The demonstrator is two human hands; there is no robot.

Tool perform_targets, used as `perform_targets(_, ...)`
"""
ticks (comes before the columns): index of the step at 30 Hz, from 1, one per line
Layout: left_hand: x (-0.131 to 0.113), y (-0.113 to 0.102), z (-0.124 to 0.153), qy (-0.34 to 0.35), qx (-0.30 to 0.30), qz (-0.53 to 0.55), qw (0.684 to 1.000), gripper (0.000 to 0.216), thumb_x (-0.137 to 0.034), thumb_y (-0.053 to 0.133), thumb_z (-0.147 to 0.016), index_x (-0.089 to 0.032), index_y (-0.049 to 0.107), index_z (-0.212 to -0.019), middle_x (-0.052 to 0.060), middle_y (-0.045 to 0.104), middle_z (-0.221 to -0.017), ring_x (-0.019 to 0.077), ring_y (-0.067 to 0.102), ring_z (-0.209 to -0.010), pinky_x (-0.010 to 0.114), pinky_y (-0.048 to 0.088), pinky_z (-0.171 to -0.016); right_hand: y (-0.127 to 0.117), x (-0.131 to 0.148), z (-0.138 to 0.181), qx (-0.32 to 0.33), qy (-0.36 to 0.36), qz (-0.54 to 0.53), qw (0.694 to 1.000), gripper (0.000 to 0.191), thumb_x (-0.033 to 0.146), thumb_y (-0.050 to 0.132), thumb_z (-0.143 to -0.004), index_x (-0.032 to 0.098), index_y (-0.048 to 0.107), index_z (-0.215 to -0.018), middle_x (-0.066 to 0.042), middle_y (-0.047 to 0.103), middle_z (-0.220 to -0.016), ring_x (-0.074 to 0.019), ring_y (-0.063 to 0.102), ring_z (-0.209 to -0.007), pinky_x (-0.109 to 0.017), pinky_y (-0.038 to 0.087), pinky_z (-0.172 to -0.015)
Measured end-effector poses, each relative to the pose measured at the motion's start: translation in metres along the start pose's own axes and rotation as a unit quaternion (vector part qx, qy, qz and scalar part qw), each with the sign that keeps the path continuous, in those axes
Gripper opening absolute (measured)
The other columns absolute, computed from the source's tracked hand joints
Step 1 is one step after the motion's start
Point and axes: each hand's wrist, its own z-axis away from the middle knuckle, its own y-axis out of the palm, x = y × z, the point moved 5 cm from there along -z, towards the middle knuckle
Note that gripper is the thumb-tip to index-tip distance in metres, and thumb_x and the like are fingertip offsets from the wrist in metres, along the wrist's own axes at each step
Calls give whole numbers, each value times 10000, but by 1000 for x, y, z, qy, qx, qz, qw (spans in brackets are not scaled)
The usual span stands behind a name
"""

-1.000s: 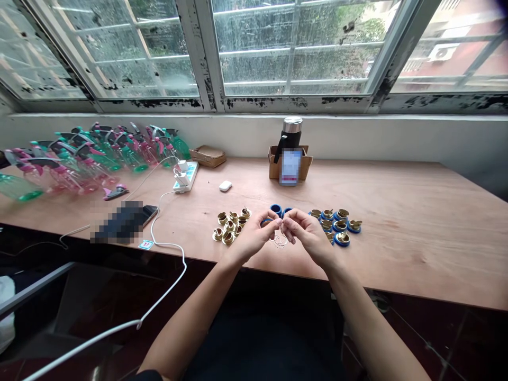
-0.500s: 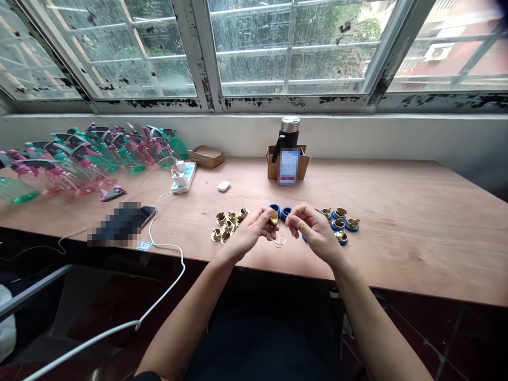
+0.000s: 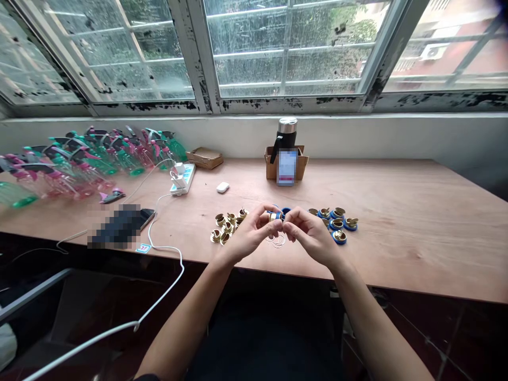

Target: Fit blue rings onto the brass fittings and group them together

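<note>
My left hand (image 3: 254, 233) and my right hand (image 3: 311, 235) meet above the middle of the wooden table (image 3: 397, 254). Between their fingertips is a small brass cup fitting (image 3: 273, 216) with a blue ring around it, partly hidden by my fingers. Thin wire rings (image 3: 278, 241) lie on the table just below my hands. A heap of brass fittings (image 3: 225, 227) lies left of my left hand. Brass fittings in blue rings (image 3: 336, 224) lie right of my right hand, and loose blue rings (image 3: 286, 210) lie just beyond my fingers.
Pink and green spray bottles (image 3: 79, 161) lie at the far left, near a power strip (image 3: 183, 178) with a white cable. A blurred phone (image 3: 119, 228), an earbud case (image 3: 223, 187) and a cardboard box (image 3: 286, 166) holding a flask stand on the table, below a window.
My hands have moved together. The brass fitting, held by my left hand earlier, now sits between both hands with a blue ring around it.
</note>
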Motion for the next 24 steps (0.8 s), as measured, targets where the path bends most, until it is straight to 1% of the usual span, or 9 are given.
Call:
perform_targets(3,-2,0,1,-10,15,-4,1000,456,-465,811,-915,-199,609,-1225,16,667,-868,170,636,-867,310,495,-838,-1,7,0,0,-25,37,999,205,386,674,-1055,217,614,-956,3,626,-807,-135,578,-685,-274,482,-619)
perform_targets(6,-3,-1,2,-15,27,6,1000,464,-402,863,-876,-207,625,-1224,28,700,-911,171,660,-895,308,516,-846,-1,14,0,-2,-60,107,993,160,328,662,-1058,217,618,-952,-1,645,-823,-133,586,-698,-269,473,-631)
perform_targets(9,0,-3,1,-18,44,41,998,506,-310,924,-813,-207,633,-1214,41,720,-1011,160,681,-922,305,546,-872,1,21,2,1,-100,178,979,110,252,669,-1041,219,621,-948,5,655,-816,-131,595,-702,-264,469,-644)
perform_targets(12,3,-4,0,-12,69,75,995,530,-242,948,-778,-206,646,-1212,50,716,-1077,170,711,-974,324,576,-917,3,27,5,10,-138,232,963,98,185,683,-1015,223,613,-958,19,650,-797,-124,584,-679,-261,464,-649)
perform_targets(16,4,-7,0,14,91,67,993,498,-224,924,-811,-207,663,-1235,61,733,-1060,185,737,-1003,325,594,-919,7,37,10,19,-197,283,939,124,154,669,-1016,224,582,-961,7,649,-837,-127,586,-705,-261,467,-664)
perform_targets(19,2,-8,2,45,103,50,992,456,-207,903,-834,-208,681,-1233,67,742,-1062,183,736,-1014,314,600,-907,11,47,13,15,-247,322,914,140,127,647,-1023,223,561,-968,-8,640,-843,-140,592,-730,-269,481,-679)
perform_targets(24,-10,-10,7,105,92,21,990,401,-173,907,-815,-203,733,-1175,79,729,-1139,190,727,-1081,322,604,-963,18,62,19,11,-301,359,883,186,53,627,-1005,222,554,-978,-48,695,-878,-175,646,-790,-304,530,-721)
